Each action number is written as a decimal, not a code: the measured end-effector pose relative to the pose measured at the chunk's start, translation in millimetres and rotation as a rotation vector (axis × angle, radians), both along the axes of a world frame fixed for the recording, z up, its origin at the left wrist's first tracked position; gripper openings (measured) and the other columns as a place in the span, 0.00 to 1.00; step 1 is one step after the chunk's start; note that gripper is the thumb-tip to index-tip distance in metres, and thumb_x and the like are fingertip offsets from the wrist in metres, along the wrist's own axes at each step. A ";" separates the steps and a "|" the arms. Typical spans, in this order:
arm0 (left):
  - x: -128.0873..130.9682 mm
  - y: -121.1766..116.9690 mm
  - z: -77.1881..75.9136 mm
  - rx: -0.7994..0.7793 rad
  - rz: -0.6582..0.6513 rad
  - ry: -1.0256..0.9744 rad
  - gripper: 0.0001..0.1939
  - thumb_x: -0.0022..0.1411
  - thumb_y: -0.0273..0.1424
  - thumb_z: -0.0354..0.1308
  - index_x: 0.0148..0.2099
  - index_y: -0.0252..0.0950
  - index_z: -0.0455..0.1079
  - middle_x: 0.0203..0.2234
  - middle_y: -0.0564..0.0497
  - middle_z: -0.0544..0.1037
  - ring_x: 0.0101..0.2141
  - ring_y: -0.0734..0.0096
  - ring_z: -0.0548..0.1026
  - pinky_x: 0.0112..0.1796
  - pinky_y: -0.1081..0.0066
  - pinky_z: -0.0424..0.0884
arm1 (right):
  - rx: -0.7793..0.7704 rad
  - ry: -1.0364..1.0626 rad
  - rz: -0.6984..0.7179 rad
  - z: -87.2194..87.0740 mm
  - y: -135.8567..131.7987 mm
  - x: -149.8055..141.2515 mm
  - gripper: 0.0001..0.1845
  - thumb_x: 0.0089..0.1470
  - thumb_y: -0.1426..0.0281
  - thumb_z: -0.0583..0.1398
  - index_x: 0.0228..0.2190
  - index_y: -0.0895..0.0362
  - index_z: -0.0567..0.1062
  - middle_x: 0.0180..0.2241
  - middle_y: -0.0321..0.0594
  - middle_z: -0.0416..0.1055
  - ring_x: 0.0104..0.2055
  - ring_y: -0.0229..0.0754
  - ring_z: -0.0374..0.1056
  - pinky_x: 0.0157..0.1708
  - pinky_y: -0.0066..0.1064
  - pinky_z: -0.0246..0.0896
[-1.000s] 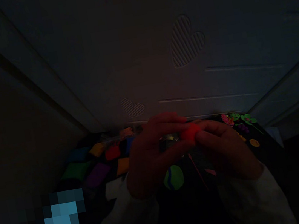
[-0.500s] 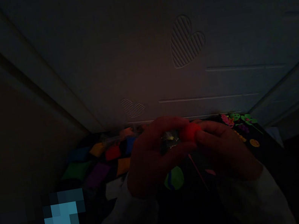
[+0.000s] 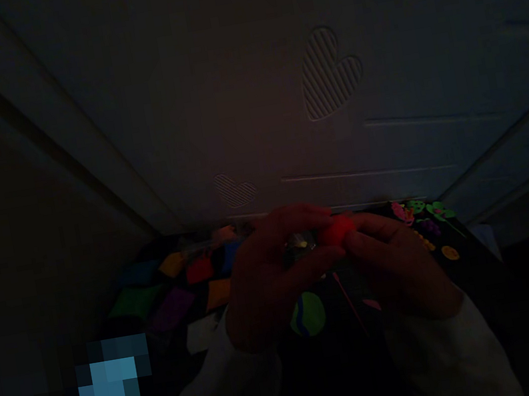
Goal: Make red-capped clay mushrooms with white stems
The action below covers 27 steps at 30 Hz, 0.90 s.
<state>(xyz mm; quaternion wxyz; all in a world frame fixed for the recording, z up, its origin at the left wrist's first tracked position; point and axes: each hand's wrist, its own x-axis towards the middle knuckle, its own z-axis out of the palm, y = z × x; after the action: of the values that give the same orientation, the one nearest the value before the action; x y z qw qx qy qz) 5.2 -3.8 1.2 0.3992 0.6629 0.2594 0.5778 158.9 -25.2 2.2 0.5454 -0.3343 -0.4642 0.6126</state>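
Note:
The scene is very dark. My left hand (image 3: pixel 268 278) and my right hand (image 3: pixel 397 263) meet in the middle, both in pale sleeves. Between their fingertips is a small bright red lump (image 3: pixel 335 232), pinched by my right hand. Beside it my left hand's fingers close round a small shiny, dark thing (image 3: pixel 300 246) that I cannot make out. Below the hands lies a green round piece with a dark stripe (image 3: pixel 307 314) on a black surface.
Several coloured packets (image 3: pixel 178 287) lie on the black surface to the left: green, purple, orange, red, blue. A sheet with colourful fruit shapes (image 3: pixel 424 215) is at the right. A pale panel with heart cut-outs (image 3: pixel 327 72) rises behind. A blurred blue patch sits lower left.
The hands and the red lump have barely shifted; the fingers have worked slightly around the lump. Nothing else has moved.

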 end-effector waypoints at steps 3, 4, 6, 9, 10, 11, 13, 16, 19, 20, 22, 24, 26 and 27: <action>1.3 -1.0 1.4 -0.036 -0.005 -0.052 0.11 0.52 0.28 0.66 0.39 0.44 0.75 0.40 0.54 0.78 0.42 0.71 0.75 0.46 0.70 0.70 | 0.017 0.031 0.018 -1.0 -0.1 0.3 0.06 0.48 0.64 0.65 0.32 0.47 0.80 0.32 0.32 0.76 0.34 0.35 0.69 0.36 0.28 0.63; 1.8 -1.3 1.5 -0.043 -0.008 -0.070 0.11 0.51 0.27 0.66 0.39 0.44 0.75 0.40 0.54 0.78 0.42 0.71 0.75 0.46 0.71 0.71 | 0.023 0.028 0.024 -1.3 -0.1 0.4 0.06 0.48 0.65 0.65 0.32 0.47 0.80 0.31 0.32 0.75 0.34 0.34 0.69 0.36 0.27 0.63; 2.4 -1.6 1.0 -0.056 -0.016 -0.103 0.12 0.50 0.26 0.67 0.38 0.44 0.75 0.39 0.54 0.79 0.42 0.71 0.75 0.45 0.72 0.71 | 0.025 0.008 0.025 -1.7 0.0 0.8 0.06 0.47 0.66 0.66 0.32 0.47 0.80 0.31 0.31 0.75 0.34 0.33 0.68 0.37 0.25 0.62; 1.5 -1.7 -0.8 -0.078 -0.060 -0.140 0.13 0.50 0.27 0.67 0.39 0.44 0.75 0.40 0.54 0.78 0.43 0.70 0.75 0.44 0.72 0.71 | -0.002 0.007 0.010 -1.6 0.1 0.9 0.05 0.48 0.66 0.66 0.31 0.47 0.80 0.30 0.31 0.75 0.33 0.34 0.68 0.35 0.25 0.62; 0.7 -1.6 -1.2 -0.081 -0.082 -0.135 0.13 0.51 0.28 0.67 0.41 0.45 0.75 0.41 0.54 0.78 0.43 0.69 0.75 0.44 0.72 0.71 | -0.018 0.014 0.010 -1.4 0.1 0.8 0.05 0.47 0.65 0.66 0.31 0.48 0.80 0.30 0.32 0.75 0.33 0.34 0.68 0.34 0.26 0.62; -0.3 -1.5 -1.3 -0.076 -0.097 -0.116 0.14 0.52 0.29 0.66 0.42 0.46 0.75 0.41 0.54 0.78 0.43 0.69 0.75 0.45 0.71 0.71 | -0.032 0.022 0.012 -1.2 0.1 0.7 0.05 0.47 0.65 0.66 0.30 0.49 0.80 0.30 0.33 0.75 0.32 0.35 0.68 0.33 0.27 0.62; -2.3 -1.0 -0.7 -0.040 -0.094 -0.045 0.14 0.55 0.30 0.64 0.45 0.47 0.75 0.41 0.55 0.79 0.43 0.69 0.75 0.46 0.70 0.70 | -0.038 0.033 0.013 -0.6 0.3 0.3 0.05 0.46 0.64 0.66 0.29 0.50 0.80 0.28 0.33 0.75 0.30 0.36 0.67 0.33 0.28 0.62; -4.1 0.2 1.0 0.016 -0.037 0.044 0.13 0.56 0.29 0.63 0.44 0.49 0.76 0.40 0.56 0.79 0.43 0.71 0.75 0.46 0.72 0.69 | 0.001 0.056 -0.006 0.0 0.9 -0.4 0.08 0.48 0.61 0.65 0.26 0.52 0.79 0.27 0.33 0.73 0.31 0.36 0.66 0.35 0.30 0.62; -3.7 0.9 0.9 0.012 0.031 0.046 0.12 0.55 0.29 0.64 0.42 0.49 0.76 0.39 0.56 0.78 0.42 0.72 0.75 0.46 0.72 0.69 | 0.032 0.053 -0.003 -0.1 1.3 -1.0 0.07 0.47 0.61 0.65 0.29 0.49 0.79 0.29 0.32 0.74 0.33 0.35 0.67 0.36 0.29 0.62; -3.3 0.8 0.4 0.003 0.046 0.043 0.12 0.54 0.29 0.64 0.41 0.49 0.76 0.39 0.56 0.78 0.42 0.71 0.74 0.46 0.72 0.69 | 0.037 0.043 -0.005 -0.2 1.3 -1.1 0.06 0.46 0.63 0.66 0.30 0.48 0.79 0.31 0.31 0.75 0.34 0.35 0.68 0.36 0.29 0.62; -2.1 0.0 -0.5 -0.029 0.037 0.027 0.12 0.54 0.28 0.64 0.41 0.48 0.76 0.41 0.56 0.78 0.43 0.71 0.74 0.46 0.72 0.69 | 0.035 0.017 -0.013 -0.4 1.2 -1.1 0.05 0.46 0.66 0.66 0.31 0.47 0.79 0.32 0.31 0.75 0.34 0.35 0.69 0.36 0.29 0.62; -0.5 -1.5 -0.8 -0.081 -0.008 -0.005 0.11 0.55 0.27 0.63 0.40 0.48 0.76 0.41 0.57 0.78 0.44 0.72 0.75 0.45 0.73 0.70 | 0.028 -0.003 -0.016 -0.6 1.0 -1.0 0.03 0.47 0.66 0.66 0.29 0.49 0.79 0.30 0.32 0.75 0.32 0.35 0.68 0.34 0.29 0.62; 1.3 -3.2 0.1 -0.140 -0.036 -0.042 0.10 0.56 0.27 0.63 0.40 0.48 0.76 0.40 0.58 0.79 0.42 0.74 0.75 0.43 0.75 0.70 | 0.038 -0.010 -0.025 -1.2 1.1 -1.0 0.03 0.49 0.65 0.65 0.28 0.50 0.79 0.29 0.32 0.75 0.32 0.35 0.68 0.34 0.29 0.62; 2.1 -4.0 0.9 -0.167 -0.039 -0.058 0.10 0.56 0.28 0.63 0.39 0.48 0.76 0.39 0.59 0.79 0.41 0.75 0.76 0.42 0.76 0.71 | 0.045 -0.010 -0.031 -1.6 1.2 -1.1 0.04 0.49 0.64 0.64 0.27 0.50 0.79 0.29 0.33 0.74 0.32 0.35 0.68 0.35 0.29 0.62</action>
<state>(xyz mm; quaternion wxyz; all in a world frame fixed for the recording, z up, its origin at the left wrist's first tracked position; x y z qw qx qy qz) 7.3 -7.8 2.1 0.4718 0.6151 0.2819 0.5653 157.8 -24.0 0.6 0.5598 -0.3321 -0.4754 0.5919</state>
